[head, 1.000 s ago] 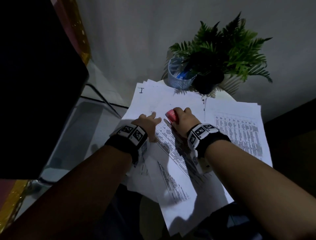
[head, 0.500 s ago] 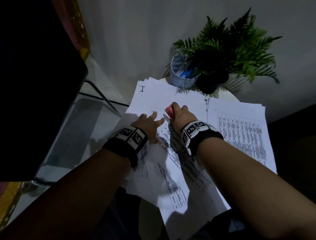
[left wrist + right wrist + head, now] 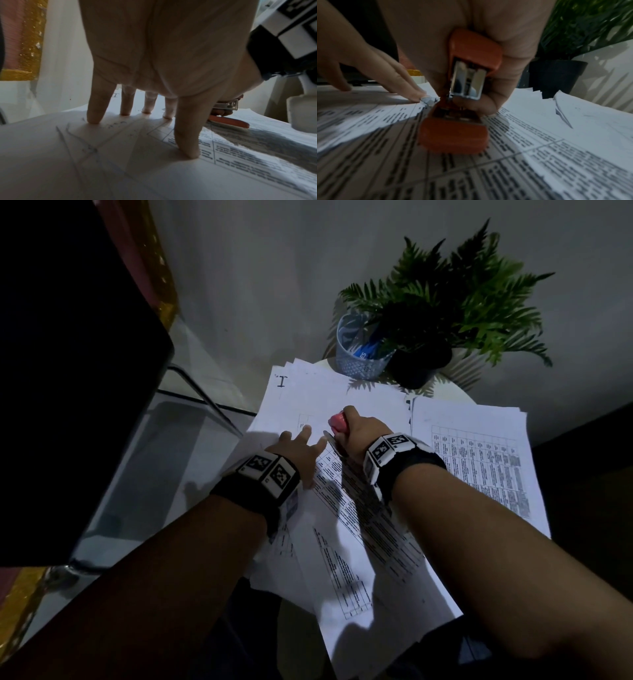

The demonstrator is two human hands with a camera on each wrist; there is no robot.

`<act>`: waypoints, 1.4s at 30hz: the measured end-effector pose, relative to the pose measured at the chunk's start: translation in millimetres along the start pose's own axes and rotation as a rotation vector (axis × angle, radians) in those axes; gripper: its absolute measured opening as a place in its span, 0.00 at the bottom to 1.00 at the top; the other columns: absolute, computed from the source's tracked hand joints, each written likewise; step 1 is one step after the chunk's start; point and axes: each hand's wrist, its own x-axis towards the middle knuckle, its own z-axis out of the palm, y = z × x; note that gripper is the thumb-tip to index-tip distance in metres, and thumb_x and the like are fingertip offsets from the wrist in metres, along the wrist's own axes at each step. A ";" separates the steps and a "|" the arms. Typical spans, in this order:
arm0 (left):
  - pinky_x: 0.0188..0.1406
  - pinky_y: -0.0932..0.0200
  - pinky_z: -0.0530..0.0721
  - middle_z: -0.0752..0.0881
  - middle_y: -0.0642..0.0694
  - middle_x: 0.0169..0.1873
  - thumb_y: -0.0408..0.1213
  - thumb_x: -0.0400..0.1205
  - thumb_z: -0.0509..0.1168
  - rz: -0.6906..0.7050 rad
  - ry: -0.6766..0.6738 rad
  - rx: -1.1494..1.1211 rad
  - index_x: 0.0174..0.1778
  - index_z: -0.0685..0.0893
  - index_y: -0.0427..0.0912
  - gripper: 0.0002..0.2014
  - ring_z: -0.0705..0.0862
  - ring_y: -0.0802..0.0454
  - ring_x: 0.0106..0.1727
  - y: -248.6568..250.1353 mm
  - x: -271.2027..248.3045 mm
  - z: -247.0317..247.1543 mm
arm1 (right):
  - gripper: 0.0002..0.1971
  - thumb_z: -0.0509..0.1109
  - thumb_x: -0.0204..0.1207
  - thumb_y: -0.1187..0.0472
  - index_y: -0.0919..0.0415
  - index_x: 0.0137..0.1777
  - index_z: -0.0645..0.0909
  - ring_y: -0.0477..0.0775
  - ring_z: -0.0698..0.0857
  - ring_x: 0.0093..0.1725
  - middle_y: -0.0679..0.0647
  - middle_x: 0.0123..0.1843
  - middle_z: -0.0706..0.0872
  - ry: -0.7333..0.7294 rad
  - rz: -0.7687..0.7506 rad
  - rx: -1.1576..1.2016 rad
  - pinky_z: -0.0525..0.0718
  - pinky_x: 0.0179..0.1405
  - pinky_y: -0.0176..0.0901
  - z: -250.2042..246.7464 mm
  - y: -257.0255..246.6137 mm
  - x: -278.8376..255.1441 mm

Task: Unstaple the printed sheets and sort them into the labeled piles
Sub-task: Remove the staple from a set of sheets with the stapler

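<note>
A set of printed table sheets [image 3: 359, 525] lies slanted over the small white table [image 3: 452, 393]. My left hand [image 3: 301, 445] presses its straight, spread fingers [image 3: 93, 116] flat on the sheets near the top corner. Just right of it, my right hand [image 3: 356, 429] grips a red stapler [image 3: 339, 422] with its nose down at that corner. In the right wrist view the stapler [image 3: 471, 65] stands open over its base, beside a crumpled paper corner [image 3: 429, 100]. A pile marked "I" [image 3: 308, 395] lies behind and a printed pile [image 3: 479, 460] to the right.
A mesh pen cup [image 3: 359, 354] and a potted fern [image 3: 445, 313] stand at the table's back edge against the wall. A glass surface [image 3: 144, 460] with a large dark object [image 3: 68, 371] lies to the left. Sheets overhang the near edge.
Both hands have edged a little farther up the sheets toward the top corner. My right hand still holds the stapler and my left still presses the paper.
</note>
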 end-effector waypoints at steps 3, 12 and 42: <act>0.76 0.39 0.65 0.43 0.43 0.83 0.48 0.78 0.69 -0.006 0.009 -0.007 0.83 0.45 0.53 0.45 0.52 0.33 0.80 0.5 -2.5 -0.7 | 0.19 0.61 0.82 0.56 0.63 0.69 0.65 0.68 0.82 0.56 0.67 0.57 0.84 0.010 -0.003 0.006 0.71 0.44 0.45 0.5 2.6 2.3; 0.76 0.39 0.65 0.47 0.43 0.83 0.49 0.75 0.71 -0.006 0.025 -0.031 0.83 0.48 0.55 0.46 0.55 0.33 0.79 -2.4 1.7 -0.7 | 0.19 0.60 0.82 0.56 0.61 0.70 0.64 0.67 0.82 0.56 0.66 0.58 0.84 -0.001 0.031 0.045 0.70 0.44 0.44 -0.4 7.2 -0.6; 0.48 0.64 0.75 0.86 0.61 0.41 0.29 0.77 0.64 0.063 0.579 -0.851 0.48 0.83 0.53 0.13 0.84 0.57 0.47 19.9 -130.8 -45.7 | 0.03 0.71 0.74 0.57 0.56 0.41 0.84 0.52 0.83 0.43 0.52 0.40 0.86 0.385 0.085 0.614 0.78 0.40 0.37 -50.6 21.6 -140.2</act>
